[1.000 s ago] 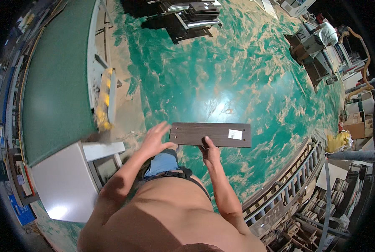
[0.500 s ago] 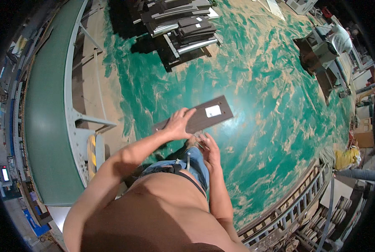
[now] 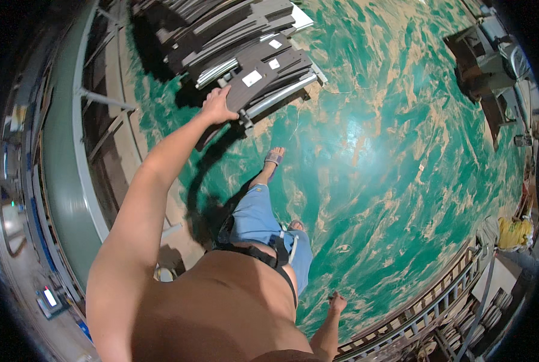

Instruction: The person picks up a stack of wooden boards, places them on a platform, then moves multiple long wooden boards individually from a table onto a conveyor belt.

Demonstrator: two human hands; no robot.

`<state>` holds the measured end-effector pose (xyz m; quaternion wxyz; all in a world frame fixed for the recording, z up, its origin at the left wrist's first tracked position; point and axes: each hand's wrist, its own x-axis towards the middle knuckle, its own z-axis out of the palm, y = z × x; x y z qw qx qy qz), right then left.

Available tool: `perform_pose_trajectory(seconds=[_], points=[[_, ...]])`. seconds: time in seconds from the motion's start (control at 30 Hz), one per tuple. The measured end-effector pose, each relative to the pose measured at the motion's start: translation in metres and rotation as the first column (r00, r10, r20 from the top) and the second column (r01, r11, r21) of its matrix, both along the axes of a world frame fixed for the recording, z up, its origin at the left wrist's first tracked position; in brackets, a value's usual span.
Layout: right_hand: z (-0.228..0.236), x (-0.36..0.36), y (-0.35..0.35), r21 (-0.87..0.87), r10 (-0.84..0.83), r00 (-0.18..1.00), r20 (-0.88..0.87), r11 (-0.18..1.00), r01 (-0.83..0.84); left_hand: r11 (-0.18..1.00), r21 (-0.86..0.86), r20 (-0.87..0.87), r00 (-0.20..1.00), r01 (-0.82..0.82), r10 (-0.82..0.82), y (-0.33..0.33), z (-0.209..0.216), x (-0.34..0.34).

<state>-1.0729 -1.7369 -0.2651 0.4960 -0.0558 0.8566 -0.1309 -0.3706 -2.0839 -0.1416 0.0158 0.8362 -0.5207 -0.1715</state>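
My left hand (image 3: 217, 110) is closed on a long dark brown board (image 3: 239, 89) with a white label near its far end. The board slants over the near end of a stack of similar dark boards (image 3: 287, 63), and its lower end shows below my wrist. Whether its far end rests on the stack, I cannot tell. Down by my right side hangs my right hand (image 3: 337, 301), fingers curled in. Anything inside those fingers is too small to make out.
Metal rollers (image 3: 281, 95) carry the stack. A green conveyor belt (image 3: 70, 175) on a pale frame runs along the left. Sawdust streaks the green floor (image 3: 366, 199). A machine (image 3: 492, 66) stands far right, and a roller track (image 3: 414, 308) curves along the lower right.
My left hand has carried the board forward from in front of my body to the stack. My right hand has dropped back to my side. The stack is nearer, with one foot stepped forward.
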Motion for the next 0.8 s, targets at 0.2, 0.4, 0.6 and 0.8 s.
perform_pose_trajectory(seconds=[0.2,0.4,0.6,0.8], points=[[0.040,0.063,0.043,-0.097,-0.252,0.820,0.514,0.933,0.348,0.998,0.057,0.005,1.000,0.026,-0.027,-0.167,-0.091,0.081],[0.149,0.231,-0.062,0.200,0.008,0.967,0.256,0.978,-0.061,0.993,0.049,0.002,0.994,0.109,-0.110,-0.260,-0.156,0.112],[0.185,0.240,-0.099,0.174,-0.133,0.983,0.124,0.978,0.110,0.971,0.236,0.060,0.997,0.041,-0.056,-0.260,-0.200,0.121],[0.193,0.272,-0.086,0.003,-0.191,0.980,0.063,0.982,0.191,0.994,0.102,0.023,0.999,0.037,-0.040,-0.254,-0.179,0.108]])
